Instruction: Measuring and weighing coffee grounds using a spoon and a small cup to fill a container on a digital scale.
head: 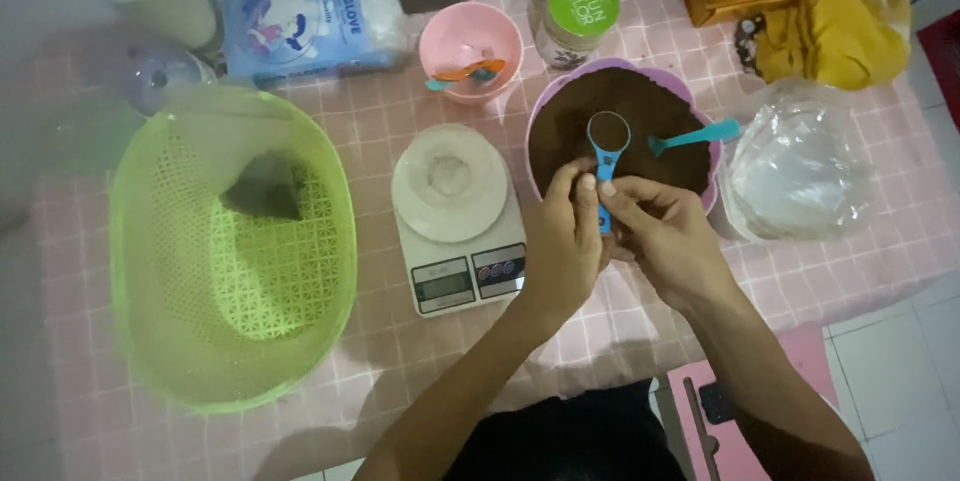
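Head view: hands (615, 236) pinching round plastic scoop (608, 141).

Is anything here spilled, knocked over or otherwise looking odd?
Nothing looks spilled. The brown powder sits inside the purple bowl, and the blue measuring spoon, held by the left hand and right hand, carries a scoop over it. One small oddity: a lone dark packet lies in the otherwise bare green basket.
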